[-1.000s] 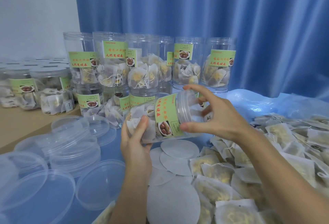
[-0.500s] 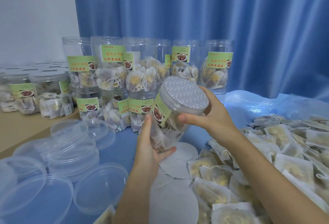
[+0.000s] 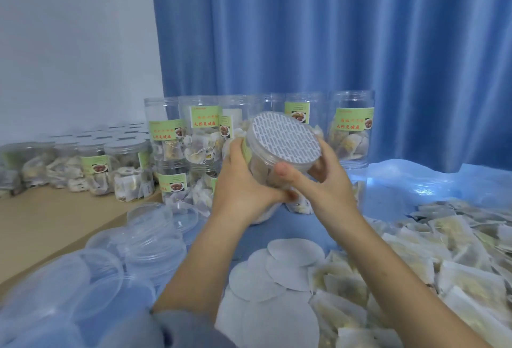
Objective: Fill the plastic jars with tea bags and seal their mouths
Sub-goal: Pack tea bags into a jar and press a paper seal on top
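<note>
A clear plastic jar (image 3: 260, 166) filled with tea bags is held up in the middle of the view, tilted with its mouth toward me. A patterned white seal disc (image 3: 285, 138) covers that mouth. My left hand (image 3: 243, 184) grips the jar's body from the left and below. My right hand (image 3: 324, 181) grips the rim, thumb on the near edge and fingers round the right side. Loose round seal discs (image 3: 277, 273) lie on the blue cloth below. A heap of tea bags (image 3: 432, 259) spreads to the right.
Open filled jars (image 3: 352, 131) stand stacked in rows at the back by the blue curtain. Lidded jars (image 3: 97, 165) sit at the left on a tan surface (image 3: 41, 223). Clear plastic lids (image 3: 152, 239) pile up at the near left.
The jar went from lying on its side to tilted with its sealed mouth facing me, and rose slightly. My left hand slid up around its body; my right hand stayed on the rim.
</note>
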A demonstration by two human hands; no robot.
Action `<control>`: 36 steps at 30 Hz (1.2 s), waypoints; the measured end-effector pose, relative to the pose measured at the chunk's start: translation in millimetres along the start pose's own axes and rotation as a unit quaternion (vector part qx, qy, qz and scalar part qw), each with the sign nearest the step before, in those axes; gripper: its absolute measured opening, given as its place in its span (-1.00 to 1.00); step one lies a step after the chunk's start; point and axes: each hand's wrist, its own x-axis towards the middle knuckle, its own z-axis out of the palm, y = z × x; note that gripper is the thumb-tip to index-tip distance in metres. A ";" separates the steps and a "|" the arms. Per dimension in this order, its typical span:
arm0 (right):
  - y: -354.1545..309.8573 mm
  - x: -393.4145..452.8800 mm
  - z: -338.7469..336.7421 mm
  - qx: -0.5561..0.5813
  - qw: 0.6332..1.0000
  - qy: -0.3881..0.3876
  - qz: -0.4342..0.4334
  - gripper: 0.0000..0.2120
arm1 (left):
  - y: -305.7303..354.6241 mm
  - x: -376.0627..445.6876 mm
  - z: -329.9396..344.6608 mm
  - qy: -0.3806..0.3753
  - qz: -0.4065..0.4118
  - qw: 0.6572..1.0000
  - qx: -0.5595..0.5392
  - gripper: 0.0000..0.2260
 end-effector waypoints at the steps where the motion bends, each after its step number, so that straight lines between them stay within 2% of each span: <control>1: -2.8 -0.4 5.9 0.005 1.000 0.012 0.002 -0.20 | 3.0 4.2 -8.7 -0.015 0.004 1.000 0.013 -0.04; 5: -19.6 3.0 38.8 -0.017 1.000 0.010 0.006 -0.09 | 2.0 9.1 -47.0 -0.026 -0.005 0.999 0.022 -0.05; 10: -27.5 8.1 103.3 -0.023 0.998 -0.053 0.026 -0.16 | -14.6 0.5 -115.9 0.005 -0.042 0.999 0.020 0.03; 13: -33.1 11.3 162.8 -0.022 0.995 -0.095 0.035 -0.20 | -29.9 -0.4 -174.7 0.008 -0.051 0.998 0.032 -0.07; 15: -36.9 12.3 203.8 -0.028 0.991 -0.122 0.040 -0.19 | -41.9 -3.5 -214.8 0.023 -0.094 0.993 0.061 -0.04; 18: -39.7 8.6 265.0 -0.058 0.983 -0.167 0.039 -0.24 | -64.0 -11.8 -269.9 0.069 -0.172 0.973 0.139 0.15; 19: -39.3 6.3 284.0 -0.063 0.980 -0.185 0.039 -0.25 | -72.9 -15.1 -285.5 0.077 -0.190 0.968 0.144 0.15; 21: -37.1 -0.6 319.4 -0.070 0.972 -0.221 0.039 -0.28 | -94.7 -22.6 -312.7 0.088 -0.224 0.964 0.112 0.04; 22: -34.7 -4.9 335.2 -0.074 0.968 -0.235 0.039 -0.29 | -105.2 -27.4 -323.6 0.082 -0.230 0.966 0.086 -0.07; 24: -26.3 -12.8 362.6 -0.090 0.961 -0.259 0.039 -0.26 | -125.7 -35.7 -341.3 0.066 -0.222 0.970 0.076 -0.42; 25: -20.8 -16.2 374.6 -0.103 0.956 -0.273 0.041 -0.22 | -136.0 -38.6 -349.0 0.066 -0.220 0.969 0.088 -0.53; 26: -15.1 -19.1 384.6 -0.113 0.950 -0.286 0.047 -0.17 | -144.2 -41.4 -354.6 0.073 -0.225 0.967 0.095 -0.56; 29: 0.6 -26.2 406.3 -0.125 0.942 -0.306 0.064 -0.13 | -170.5 -49.1 -364.7 0.093 -0.246 0.954 0.146 -0.43; 31: 10.1 -29.5 416.6 -0.146 0.940 -0.299 0.076 -0.02 | -184.7 -50.6 -365.7 0.105 -0.259 0.944 0.178 -0.32; 33: 21.0 -24.7 426.7 -0.145 0.944 -0.283 0.089 0.03 | -198.1 -46.1 -367.0 0.132 -0.269 0.940 0.163 -0.38; 36: 41.1 -5.1 443.8 -0.142 0.932 -0.308 0.129 -0.28 | -216.4 -30.8 -371.4 0.159 -0.291 0.934 0.133 -0.34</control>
